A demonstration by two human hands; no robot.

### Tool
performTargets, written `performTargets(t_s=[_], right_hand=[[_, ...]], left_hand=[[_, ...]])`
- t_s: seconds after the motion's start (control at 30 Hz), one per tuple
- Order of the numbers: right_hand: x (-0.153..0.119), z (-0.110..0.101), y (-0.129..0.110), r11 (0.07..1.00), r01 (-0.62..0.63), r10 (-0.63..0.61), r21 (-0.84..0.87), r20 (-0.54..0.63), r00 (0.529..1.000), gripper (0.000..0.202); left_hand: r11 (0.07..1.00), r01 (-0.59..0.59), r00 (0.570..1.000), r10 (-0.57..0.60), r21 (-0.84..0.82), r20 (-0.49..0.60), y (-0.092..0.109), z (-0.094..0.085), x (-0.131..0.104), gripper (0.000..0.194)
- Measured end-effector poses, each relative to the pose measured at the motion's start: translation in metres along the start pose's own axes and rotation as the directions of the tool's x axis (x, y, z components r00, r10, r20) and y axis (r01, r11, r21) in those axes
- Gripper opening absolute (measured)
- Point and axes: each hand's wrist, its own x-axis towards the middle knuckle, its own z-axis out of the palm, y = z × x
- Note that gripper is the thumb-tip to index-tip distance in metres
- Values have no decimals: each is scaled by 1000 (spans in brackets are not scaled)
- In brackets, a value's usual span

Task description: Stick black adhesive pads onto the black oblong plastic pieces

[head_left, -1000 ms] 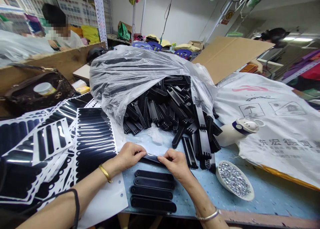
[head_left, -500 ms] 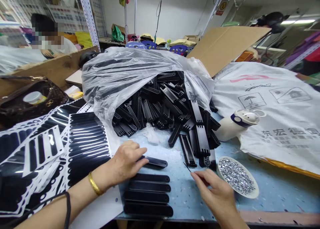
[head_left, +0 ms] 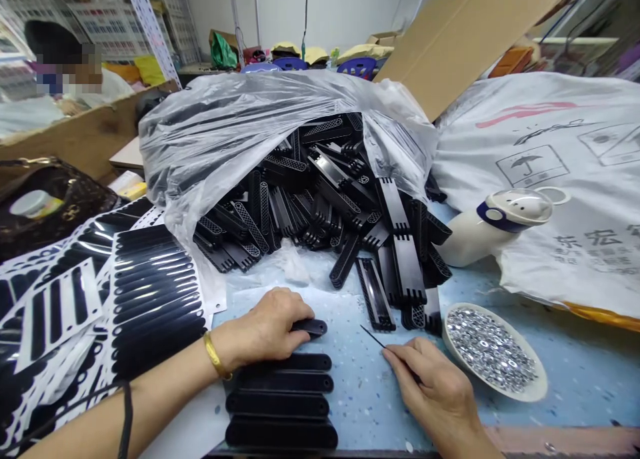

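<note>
My left hand (head_left: 275, 325), with a gold bangle at the wrist, is closed over a black plastic strip (head_left: 314, 327). Only that strip's rounded right end with a small hole shows; the rest is under my fingers. Just below it, several similar black strips (head_left: 280, 404) lie side by side in a stack of rows on the blue table. Between thumb and fingers, my right hand (head_left: 433, 382) pinches a thin dark pointed tool (head_left: 373, 337). Its tip points up and left, apart from the strips; its other end is hidden in the hand.
A clear plastic bag (head_left: 215, 139) spills black slotted parts (head_left: 320, 199) across the back. To the right are a bowl of small shiny metal pieces (head_left: 493, 349), a white bottle (head_left: 480, 235) and a white sack (head_left: 540, 132). Sheets of black stickers (head_left: 155, 292) cover the left. Another person sits behind.
My left hand has moved right along the strip and now covers most of it. The right hand keeps its pinch on the thin tool. The view has shifted slightly.
</note>
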Motion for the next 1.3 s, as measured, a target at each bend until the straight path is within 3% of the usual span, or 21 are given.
performTargets(t_s=[0.13, 0.2, 0.37, 0.47, 0.57, 0.77, 0.93, 1.1, 1.17, 1.3], right_hand=[[7, -6, -10, 999, 15, -12, 29, -131, 991, 27], [14, -7, -23, 993, 9, 8, 117, -142, 990, 16], [43, 12, -61, 896, -60, 55, 441, 23, 998, 19], [58, 29, -70, 845, -126, 67, 520, 131, 989, 23], [64, 39, -72, 863, -97, 9, 495, 177, 984, 31], [65, 47, -76, 905, -46, 5, 424, 98, 995, 33], [62, 28, -68, 859, -240, 152, 453, 223, 963, 40], [44, 3, -56, 892, -284, 260, 352, 116, 959, 40], [37, 1, -56, 896, -280, 258, 344, 109, 960, 39], [29, 1, -52, 921, -236, 229, 311, 61, 972, 35]], left_hand=[[999, -5, 997, 1, 42, 77, 6, -7, -1, 8], [998, -3, 996, -3, 62, 90, 7, -8, -2, 6], [997, 52, 996, -56, 55, 68, 3, -3, -2, 4], [998, 43, 998, -45, 38, 50, -2, 1, -1, 4], [999, 13, 999, -15, 39, 42, -4, 3, -2, 3], [996, 40, 999, -43, 75, 30, -1, 6, -4, 5], [1000, -9, 1000, 9, 4, 12, -4, 2, -9, 8], [989, -71, 987, 51, -131, -150, -21, -1, -10, 18], [994, -64, 983, 49, -84, -175, -28, 0, -8, 19], [996, -21, 993, 31, 91, -115, -31, 3, -3, 31]])
